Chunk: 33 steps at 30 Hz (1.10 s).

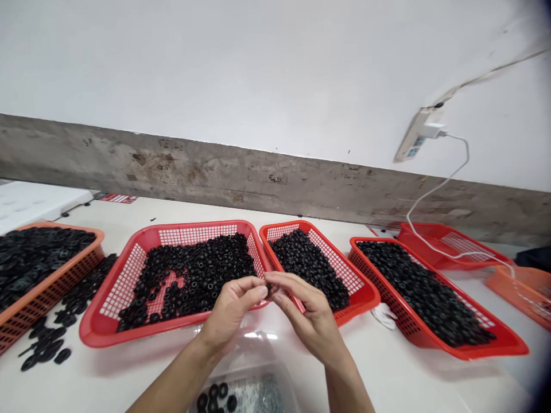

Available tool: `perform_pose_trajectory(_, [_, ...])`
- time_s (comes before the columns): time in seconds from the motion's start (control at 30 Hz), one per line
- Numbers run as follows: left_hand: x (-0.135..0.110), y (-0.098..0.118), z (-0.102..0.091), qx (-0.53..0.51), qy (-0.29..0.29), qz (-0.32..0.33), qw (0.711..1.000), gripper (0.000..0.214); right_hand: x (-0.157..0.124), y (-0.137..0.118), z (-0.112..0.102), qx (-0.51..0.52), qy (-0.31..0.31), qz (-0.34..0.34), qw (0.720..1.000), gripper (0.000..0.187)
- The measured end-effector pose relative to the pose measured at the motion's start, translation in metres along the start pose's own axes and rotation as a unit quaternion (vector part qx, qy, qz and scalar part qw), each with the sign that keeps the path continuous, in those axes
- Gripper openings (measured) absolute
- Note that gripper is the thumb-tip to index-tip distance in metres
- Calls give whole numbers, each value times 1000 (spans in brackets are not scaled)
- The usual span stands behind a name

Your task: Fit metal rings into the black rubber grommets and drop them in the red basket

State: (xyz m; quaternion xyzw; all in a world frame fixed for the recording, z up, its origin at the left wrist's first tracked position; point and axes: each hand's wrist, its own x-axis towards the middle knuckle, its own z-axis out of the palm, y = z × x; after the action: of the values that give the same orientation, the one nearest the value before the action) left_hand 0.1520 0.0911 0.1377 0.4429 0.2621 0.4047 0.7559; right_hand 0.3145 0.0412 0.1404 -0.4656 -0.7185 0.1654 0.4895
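**Left arm:** a bare left hand (230,310) reaches in from the lower left, wrist angled inward, above the near rim of a rectangular red plastic mesh basket (112,292).
**Right arm:** a bare right hand (307,315) comes in from the lower right, turned toward the left hand.
**Fingers:** the fingertips (256,291) of both hands press together, pinching a small black rubber ring (269,289), mostly hidden.
**Ring's place:** held in the air, over the right corner of the first basket.
**Nearby:** a second red mesh basket (365,295) of black rubber rings sits just right of the hands; a clear plastic bag (253,355) lies below them.
**Farther left:** an orange mesh basket (55,281) stands beside loose flat black rubber pieces (47,347) on the white tabletop (400,378).
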Motion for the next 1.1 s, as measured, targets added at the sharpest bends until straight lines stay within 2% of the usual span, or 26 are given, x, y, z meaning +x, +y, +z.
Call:
perform_pose_trajectory(0.17, [-1,0,0,14,-5,8,1000,19,2,1,3,11,26,-15,999,22])
perform_pose_trajectory(0.5, [-2,-3,2,64,2,12,998,20,2,-3,-3,-150,47,-119,980,33])
perform_pose_trajectory(0.73, [-1,-6,1,166,46,72,982,20,2,-2,-3,-172,49,-126,976,28])
perform_pose_trajectory(0.87, [-1,-3,-1,105,16,48,993,18,1,-4,1,-173,43,-117,977,25])
perform_pose_trajectory(0.97, [0,-3,-1,58,10,32,998,19,1,-6,10,-217,32,-116,969,33])
perform_pose_trajectory(1.1, [1,-7,1,36,13,26,999,20,2,-5,23,-267,78,-139,950,26])
